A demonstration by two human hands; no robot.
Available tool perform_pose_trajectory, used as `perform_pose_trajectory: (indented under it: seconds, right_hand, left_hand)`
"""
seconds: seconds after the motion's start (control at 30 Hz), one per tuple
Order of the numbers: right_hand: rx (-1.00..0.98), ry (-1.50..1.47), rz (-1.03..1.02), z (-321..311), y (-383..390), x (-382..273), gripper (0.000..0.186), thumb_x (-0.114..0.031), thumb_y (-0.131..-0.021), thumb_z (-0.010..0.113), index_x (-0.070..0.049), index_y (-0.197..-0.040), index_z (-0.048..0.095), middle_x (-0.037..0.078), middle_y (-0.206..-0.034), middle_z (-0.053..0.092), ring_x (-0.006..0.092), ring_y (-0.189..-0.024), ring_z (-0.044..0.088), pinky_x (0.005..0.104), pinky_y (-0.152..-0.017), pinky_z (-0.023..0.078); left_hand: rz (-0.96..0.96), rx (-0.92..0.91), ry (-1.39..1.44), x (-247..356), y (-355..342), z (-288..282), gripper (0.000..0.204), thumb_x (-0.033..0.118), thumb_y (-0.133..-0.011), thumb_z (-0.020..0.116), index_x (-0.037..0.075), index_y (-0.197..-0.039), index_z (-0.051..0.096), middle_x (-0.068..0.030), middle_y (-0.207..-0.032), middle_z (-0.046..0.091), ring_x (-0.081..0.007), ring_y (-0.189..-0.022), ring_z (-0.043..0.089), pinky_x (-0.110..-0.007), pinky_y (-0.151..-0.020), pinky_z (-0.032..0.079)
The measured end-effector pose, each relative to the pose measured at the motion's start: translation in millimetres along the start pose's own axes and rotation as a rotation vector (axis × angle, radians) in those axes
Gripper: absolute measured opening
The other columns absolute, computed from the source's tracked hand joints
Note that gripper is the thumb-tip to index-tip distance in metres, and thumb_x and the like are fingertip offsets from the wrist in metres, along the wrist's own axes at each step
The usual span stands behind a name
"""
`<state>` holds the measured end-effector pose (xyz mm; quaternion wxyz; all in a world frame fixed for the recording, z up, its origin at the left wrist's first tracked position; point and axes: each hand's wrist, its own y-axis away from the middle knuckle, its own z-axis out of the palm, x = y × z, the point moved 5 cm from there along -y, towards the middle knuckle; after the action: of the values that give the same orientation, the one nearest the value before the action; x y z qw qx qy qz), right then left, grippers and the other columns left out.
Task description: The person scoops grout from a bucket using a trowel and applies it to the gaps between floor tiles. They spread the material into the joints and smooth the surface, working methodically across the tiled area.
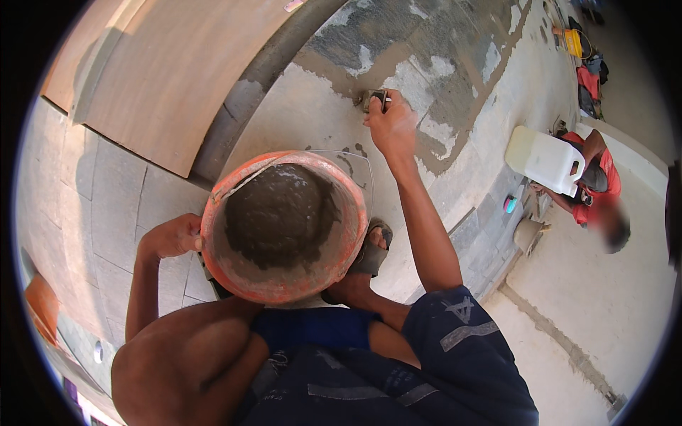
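An orange bucket (213, 245), its inside smeared with mortar, stands tilted between my knees. Wet grey mortar (277, 213) fills much of it, and a thin wire handle rises over the far rim. My left hand (174, 236) grips the bucket's left side, fingers closed at the rim. Out ahead, my right hand (393, 126) is closed around a small, mortar-smeared hand tool (374, 100), partly hidden by the fingers; its exact kind is unclear. That tool is at the edge of a mortar strip (334, 82) bordering grey stone tiles (426, 35).
A large wooden board (170, 64) lies at the upper left, beside grey paving tiles (114, 202). To the right, a person in red (609, 170) crouches behind a white jerrycan (536, 153). A yellow bucket (572, 42) stands farther back. My sandalled foot (373, 248) is beside the orange bucket.
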<state>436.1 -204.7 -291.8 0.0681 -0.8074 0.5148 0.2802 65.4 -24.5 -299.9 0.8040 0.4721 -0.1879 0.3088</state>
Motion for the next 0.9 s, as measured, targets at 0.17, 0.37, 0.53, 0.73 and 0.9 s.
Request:
perform_pose_trajectory:
  seconds: [0.17, 0.37, 0.53, 0.73, 0.9]
  right_hand:
    - [-0.088, -0.108, 0.036, 23.0, -9.2, -13.2, 0.026, -0.016, -0.094, 0.057, 0.008, -0.104, 0.059, 0.014, -0.073, 0.07, 0.0175, -0.062, 0.07, 0.0295, -0.06, 0.054]
    - [-0.146, -0.343, 0.168, 24.1, -7.6, -29.1, 0.028, -0.017, -0.092, 0.058, 0.007, -0.106, 0.058, 0.016, -0.076, 0.07, 0.0185, -0.062, 0.07, 0.0314, -0.064, 0.054]
    - [-0.095, -0.569, 0.164, 4.7, -14.4, -2.2, 0.025, -0.016, -0.094, 0.057, 0.006, -0.108, 0.057, 0.014, -0.075, 0.07, 0.013, -0.064, 0.069, 0.0307, -0.061, 0.054]
    - [-0.088, -0.043, -0.251, -24.4, -4.0, -19.7, 0.024, -0.011, -0.093, 0.056, -0.005, -0.116, 0.057, 0.012, -0.088, 0.072, 0.0254, -0.073, 0.07, 0.0368, -0.069, 0.056]
    - [-0.213, 0.46, -0.72, 1.2, 12.1, -15.0, 0.038, -0.003, -0.088, 0.047, -0.013, -0.123, 0.056, 0.015, -0.117, 0.064, 0.0329, -0.099, 0.064, 0.0442, -0.082, 0.053]
  left_hand:
    - [-0.001, 0.005, -0.004, -2.8, 0.7, -1.2, 0.087, 0.07, -0.064, 0.075, -0.003, -0.11, 0.066, -0.0057, -0.099, 0.067, -0.0158, -0.093, 0.059, -0.032, -0.085, 0.047]
    - [-0.014, 0.02, -0.021, -4.8, 3.9, 0.1, 0.09, 0.075, -0.066, 0.07, -0.003, -0.109, 0.066, -0.0061, -0.098, 0.067, -0.0155, -0.091, 0.059, -0.032, -0.084, 0.047]
    - [-0.005, 0.037, -0.004, 1.0, 6.5, 4.4, 0.091, 0.076, -0.067, 0.068, -0.004, -0.109, 0.066, -0.008, -0.099, 0.067, -0.0164, -0.093, 0.06, -0.033, -0.085, 0.048]
    - [-0.037, 0.043, -0.036, -4.4, 10.5, 3.1, 0.09, 0.075, -0.069, 0.068, -0.004, -0.111, 0.065, -0.0103, -0.102, 0.068, -0.0185, -0.098, 0.061, -0.034, -0.089, 0.048]
    - [-0.03, 0.04, -0.024, -1.9, 8.4, 2.7, 0.093, 0.076, -0.067, 0.068, -0.005, -0.111, 0.065, -0.0111, -0.103, 0.068, -0.0196, -0.097, 0.062, -0.034, -0.09, 0.048]
